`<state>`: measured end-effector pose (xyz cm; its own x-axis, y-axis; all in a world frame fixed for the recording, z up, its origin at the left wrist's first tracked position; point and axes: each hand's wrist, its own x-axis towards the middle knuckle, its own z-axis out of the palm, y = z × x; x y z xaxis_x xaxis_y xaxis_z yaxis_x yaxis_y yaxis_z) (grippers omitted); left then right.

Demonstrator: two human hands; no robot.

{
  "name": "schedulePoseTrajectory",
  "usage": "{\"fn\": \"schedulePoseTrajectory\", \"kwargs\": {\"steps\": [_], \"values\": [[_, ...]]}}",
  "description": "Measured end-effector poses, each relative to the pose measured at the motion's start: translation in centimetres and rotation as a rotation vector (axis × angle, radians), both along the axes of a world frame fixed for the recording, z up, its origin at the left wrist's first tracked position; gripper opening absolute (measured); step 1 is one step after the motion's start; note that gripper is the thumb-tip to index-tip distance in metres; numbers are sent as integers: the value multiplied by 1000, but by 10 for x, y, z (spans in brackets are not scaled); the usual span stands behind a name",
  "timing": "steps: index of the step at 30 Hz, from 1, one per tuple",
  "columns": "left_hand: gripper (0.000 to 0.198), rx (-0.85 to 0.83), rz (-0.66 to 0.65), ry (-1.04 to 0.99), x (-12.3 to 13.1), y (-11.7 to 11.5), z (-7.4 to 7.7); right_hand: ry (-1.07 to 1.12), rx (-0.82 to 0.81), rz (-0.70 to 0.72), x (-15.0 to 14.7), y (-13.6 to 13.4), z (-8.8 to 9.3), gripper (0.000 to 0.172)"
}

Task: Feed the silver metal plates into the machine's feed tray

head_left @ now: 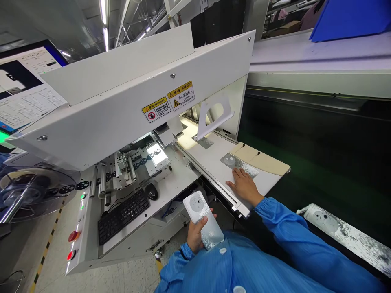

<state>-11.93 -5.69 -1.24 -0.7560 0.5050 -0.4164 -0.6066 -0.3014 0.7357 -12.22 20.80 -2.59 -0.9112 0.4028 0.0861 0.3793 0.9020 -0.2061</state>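
My left hand (197, 232) is wrapped round a pale phone-shaped panel (207, 228) with a round camera ring at its upper end, held in front of my body. My right hand (245, 185) lies with its fingers spread on the lower part of a similar patterned panel (229, 160), which rests flat on the white conveyor (216, 152) beside a beige guide plate (259, 158). Farther up the conveyor, another panel (204, 141) lies partly behind a white bracket (214, 116).
A white machine cover (131, 101) with warning labels spans the view. Below it are a keyboard (124, 215), a mouse (151, 191) and a strip of black round parts (150, 156). Another patterned panel (351, 236) lies on the dark belt (311, 150) at right.
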Motion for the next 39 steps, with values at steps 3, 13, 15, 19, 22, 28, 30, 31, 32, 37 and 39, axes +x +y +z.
{"fn": "schedulePoseTrajectory", "kwargs": {"steps": [3, 13, 15, 19, 22, 28, 30, 31, 32, 37, 39], "values": [[59, 5, -6, -8, 0, 0, 2, 4, 3, -3, -1, 1, -1, 66], [64, 5, -3, 6, -2, -1, 2, 235, -117, 62, 14, -19, 19, 55], [62, 2, -13, -7, -2, -1, 6, 310, -234, 139, 25, -40, 27, 50], [59, 0, -8, -24, -1, 1, 13, 330, -508, 290, 49, -90, 37, 37], [63, -46, 68, -44, 1, 2, 15, 285, -675, 311, 62, -113, 38, 32], [55, 11, 32, -27, 3, 2, 21, 226, -921, 262, 71, -119, 36, 33], [52, 41, 2, -18, 3, 1, 24, 215, -962, 262, 73, -120, 37, 35], [51, 47, -11, -16, 4, 1, 25, 210, -972, 263, 74, -121, 38, 35], [51, 50, -21, -15, 4, 0, 25, 205, -975, 263, 74, -121, 38, 36], [53, 78, -56, -20, 4, -3, 24, 155, -946, 258, 77, -124, 39, 36], [53, 99, -65, -30, 4, -4, 23, 145, -937, 260, 77, -124, 39, 35]]}}
